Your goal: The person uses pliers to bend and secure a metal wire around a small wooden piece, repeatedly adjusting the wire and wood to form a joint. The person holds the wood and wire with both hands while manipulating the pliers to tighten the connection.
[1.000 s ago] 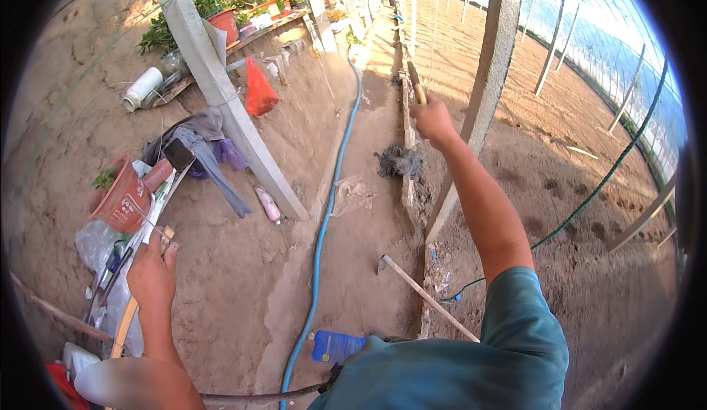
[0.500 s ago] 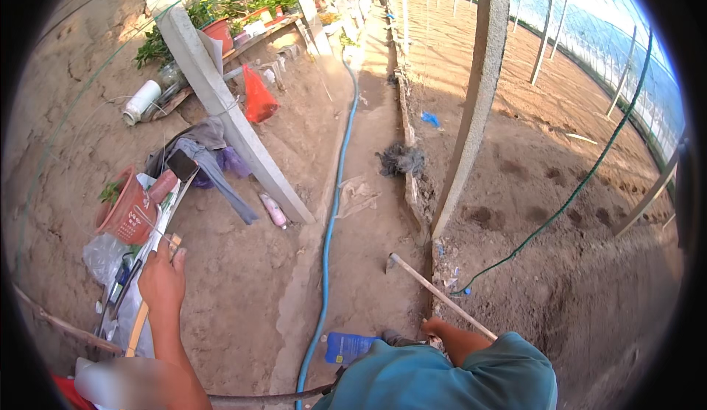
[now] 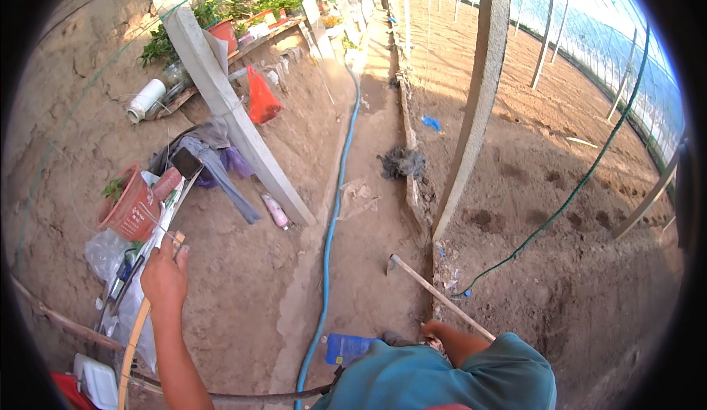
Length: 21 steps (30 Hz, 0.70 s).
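On the left side, my left hand (image 3: 165,277) is closed around the upper end of a narrow wooden strip (image 3: 131,351) that edges a shelf. A thin wire (image 3: 149,214) runs from near its fingertips toward a terracotta-coloured plastic pot (image 3: 130,207). Low in the middle, my right hand (image 3: 433,328) is close to my body beside a low brick edge. Its fingers are mostly hidden, so what it holds, if anything, does not show. A hoe (image 3: 438,292) slants past it, the handle crossing by my right forearm and the blade pointing away.
A blue hose (image 3: 329,263) runs along the path. Concrete posts (image 3: 475,108) stand on both sides. A dark phone (image 3: 186,163), a red bag (image 3: 261,97), a pink bottle (image 3: 275,212) and a blue plastic container (image 3: 346,348) lie around. A green rope (image 3: 567,202) hangs at right.
My left hand has shifted very slightly lower, still on the wooden strip. A white box at the lower left now shows clearly. My right hand and the hoe look nearly unchanged.
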Tool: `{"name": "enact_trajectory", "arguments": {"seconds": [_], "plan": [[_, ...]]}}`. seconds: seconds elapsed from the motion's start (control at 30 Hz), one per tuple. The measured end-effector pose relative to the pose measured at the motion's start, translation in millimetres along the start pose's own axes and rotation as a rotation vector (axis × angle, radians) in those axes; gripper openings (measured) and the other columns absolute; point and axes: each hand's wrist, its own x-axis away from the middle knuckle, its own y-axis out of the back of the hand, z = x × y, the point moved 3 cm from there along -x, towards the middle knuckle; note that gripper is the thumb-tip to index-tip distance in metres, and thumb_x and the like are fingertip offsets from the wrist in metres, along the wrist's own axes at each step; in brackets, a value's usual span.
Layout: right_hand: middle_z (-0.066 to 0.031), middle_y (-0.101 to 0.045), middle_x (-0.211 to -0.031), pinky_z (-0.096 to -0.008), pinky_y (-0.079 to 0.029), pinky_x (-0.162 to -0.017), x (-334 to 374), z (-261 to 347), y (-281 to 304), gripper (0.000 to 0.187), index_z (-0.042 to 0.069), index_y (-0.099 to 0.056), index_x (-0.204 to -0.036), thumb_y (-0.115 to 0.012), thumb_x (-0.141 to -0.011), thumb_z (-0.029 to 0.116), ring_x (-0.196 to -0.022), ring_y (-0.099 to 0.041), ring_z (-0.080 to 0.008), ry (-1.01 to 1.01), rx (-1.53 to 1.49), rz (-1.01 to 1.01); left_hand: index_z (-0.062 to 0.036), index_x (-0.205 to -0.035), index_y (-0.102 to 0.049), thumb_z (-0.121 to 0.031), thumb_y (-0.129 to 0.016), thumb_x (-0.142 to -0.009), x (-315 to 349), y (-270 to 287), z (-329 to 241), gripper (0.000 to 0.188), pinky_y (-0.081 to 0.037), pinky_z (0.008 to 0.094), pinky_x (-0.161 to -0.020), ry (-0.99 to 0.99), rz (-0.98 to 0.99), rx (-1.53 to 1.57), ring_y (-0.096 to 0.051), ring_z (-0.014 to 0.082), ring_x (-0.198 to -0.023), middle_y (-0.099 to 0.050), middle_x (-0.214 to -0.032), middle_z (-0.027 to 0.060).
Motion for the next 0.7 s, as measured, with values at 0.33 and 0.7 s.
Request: {"name": "enact_trajectory", "arguments": {"seconds": [0.33, 0.7], "plan": [[-0.0025, -0.056, -0.066, -0.0325, -0.036, -0.041, 257.3, 345.6, 148.4, 0.012, 0.002, -0.063, -0.103, -0.063, -0.093, 0.009, -0.046, -0.050, -0.0135, 1.140, -0.559, -0.336, -0.0178, -0.140, -0.062, -0.032, -0.068, -0.101, 6.6, 5.1, 3.5, 0.042, -0.054, 0.0523, -0.080, 0.052, 0.044, -0.007, -0.070, 0.0412, -0.098, -0.071, -0.105, 0.0187], [-0.0104, -0.052, -0.063, -0.0345, -0.029, -0.041, 451.3, 528.5, 356.2, 0.015, -0.002, -0.055, -0.074, -0.053, -0.089, 0.000, -0.047, -0.041, -0.0179, 1.370, -0.676, -0.278, -0.0186, -0.143, -0.061, -0.033, -0.070, -0.099, 10.6, 8.3, 6.0, 0.046, -0.055, 0.0523, -0.081, 0.123, 0.058, -0.071, -0.071, 0.0414, -0.100, -0.071, -0.112, 0.0192]]}}
